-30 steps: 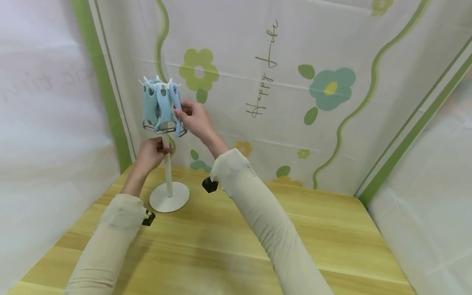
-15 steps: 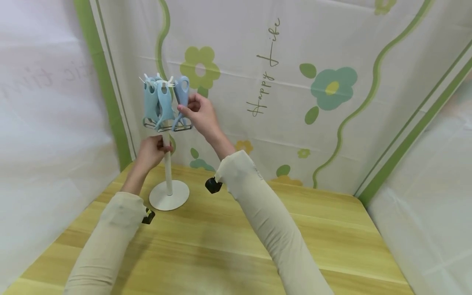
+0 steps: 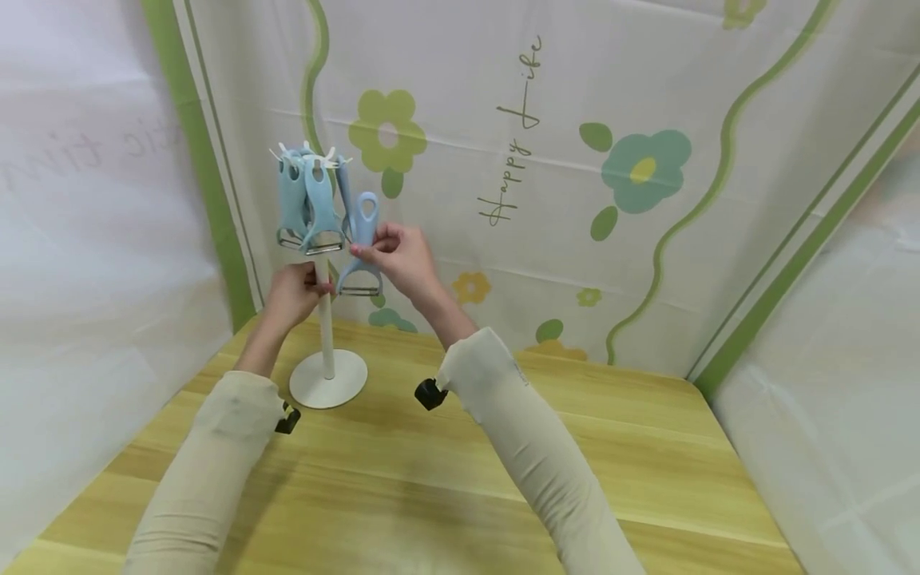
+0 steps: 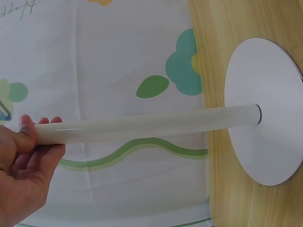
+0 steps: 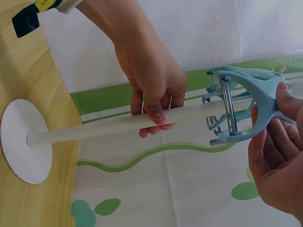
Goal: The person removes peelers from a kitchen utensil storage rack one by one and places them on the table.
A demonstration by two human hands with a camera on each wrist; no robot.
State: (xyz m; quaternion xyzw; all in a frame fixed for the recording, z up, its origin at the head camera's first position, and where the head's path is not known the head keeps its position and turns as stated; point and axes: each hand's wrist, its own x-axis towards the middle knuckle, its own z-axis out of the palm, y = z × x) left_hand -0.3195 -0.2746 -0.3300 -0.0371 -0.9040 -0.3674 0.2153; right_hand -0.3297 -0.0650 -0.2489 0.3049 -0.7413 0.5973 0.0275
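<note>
- The work looks partway to me: one pale blue peeler [image 3: 364, 231] is off the white hooks [image 3: 345, 162], while the other peelers [image 3: 321, 212] still hang from them in a cluster
- What is left, I judge, is to settle this loose peeler and deal with the rest; I can't count the hanging ones, since they overlap
- My right fingers [image 5: 258, 156] are clamped on the loose peeler's handle, thumb on one side, the others behind
- It sits nearly upright in them, loop above my grip, blade below, a little lower than the cluster and just beside it; I can't tell whether it touches the nearest hanging one
- My left fingers [image 4: 49, 158] are closed round the stand's pole [image 3: 327, 327], below the hanging blades; its round base [image 3: 305, 382] rests on the surface [image 3: 460, 447]
</note>
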